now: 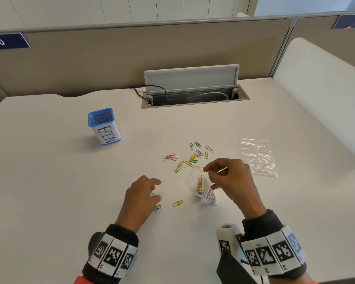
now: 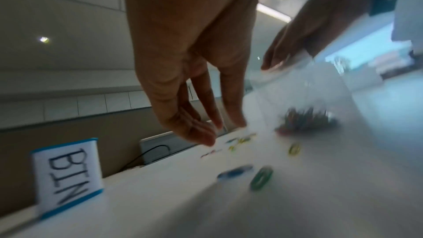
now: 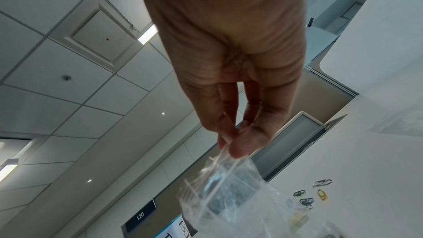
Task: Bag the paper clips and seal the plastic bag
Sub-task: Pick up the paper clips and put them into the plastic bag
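Motion blur smeared the left hand [image 1: 140, 194]; its relaxed fingers [image 2: 201, 133] hovered over loose paper clips [image 1: 188, 158] on the counter [image 1: 70, 181], apparently holding nothing. The right hand [image 1: 230, 179] pinched the plastic bag [image 1: 203, 187] by its rim, clips bunched below the fingertips [image 3: 238, 149].

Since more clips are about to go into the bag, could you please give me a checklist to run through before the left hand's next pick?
1. Bag held: the right hand pinches the plastic bag at its top edge. Ok.
2. Bag mouth open for a drop: the film is clear and blurred. Cannot tell.
3. Left hand free: the left hand hovers low over the table, fingers relaxed, holding nothing in the left wrist view. Ok.
4. Clips in reach: a blue clip and a green clip lie by its fingertips. Ok.
5. All clips bagged: a loose pile remains on the table. Not ok.
6. Seal closed: not yet done. Not ok.
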A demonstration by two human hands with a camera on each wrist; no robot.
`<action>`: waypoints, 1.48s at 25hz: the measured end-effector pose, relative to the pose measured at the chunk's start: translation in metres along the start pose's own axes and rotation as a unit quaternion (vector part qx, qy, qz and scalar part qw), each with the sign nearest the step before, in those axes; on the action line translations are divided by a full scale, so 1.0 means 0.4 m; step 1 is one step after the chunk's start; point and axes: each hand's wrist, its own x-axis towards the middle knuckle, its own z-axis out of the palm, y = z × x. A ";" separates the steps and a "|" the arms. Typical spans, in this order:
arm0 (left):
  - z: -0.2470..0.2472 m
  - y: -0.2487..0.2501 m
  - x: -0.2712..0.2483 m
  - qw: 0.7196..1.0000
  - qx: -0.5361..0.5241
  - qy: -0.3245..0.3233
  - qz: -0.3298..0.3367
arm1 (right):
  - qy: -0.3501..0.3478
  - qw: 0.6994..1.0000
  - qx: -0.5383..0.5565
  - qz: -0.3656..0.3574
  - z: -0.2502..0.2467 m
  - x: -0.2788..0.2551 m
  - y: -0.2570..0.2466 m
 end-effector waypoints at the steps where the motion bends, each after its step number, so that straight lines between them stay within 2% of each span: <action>1: 0.001 -0.021 0.003 0.998 0.047 -0.041 -0.019 | -0.001 1.000 -0.003 0.000 0.002 0.000 0.001; 4: 0.007 -0.045 0.008 0.985 0.121 -0.117 -0.030 | -0.001 1.000 -0.010 -0.001 0.004 -0.001 0.003; 15: 0.050 0.011 0.019 0.995 0.092 -0.042 0.027 | -0.004 1.000 -0.015 0.006 0.015 0.000 0.001; 20: 0.086 0.042 0.021 0.993 0.091 -0.069 0.024 | -0.005 1.000 -0.014 0.001 0.023 0.002 0.003; 23: 0.102 0.051 0.026 0.986 0.134 -0.096 0.037 | -0.005 1.000 -0.018 -0.001 0.027 0.004 0.002; 29: 0.100 0.057 0.027 0.975 0.190 -0.094 0.065 | -0.008 1.000 -0.024 0.000 0.029 0.007 0.001; 33: 0.097 0.069 0.031 0.956 0.262 -0.102 0.078 | -0.007 0.999 -0.036 -0.003 0.028 0.006 -0.002; 37: 0.098 0.068 0.035 0.960 0.249 -0.114 0.056 | -0.005 1.000 -0.027 0.001 0.024 0.002 -0.004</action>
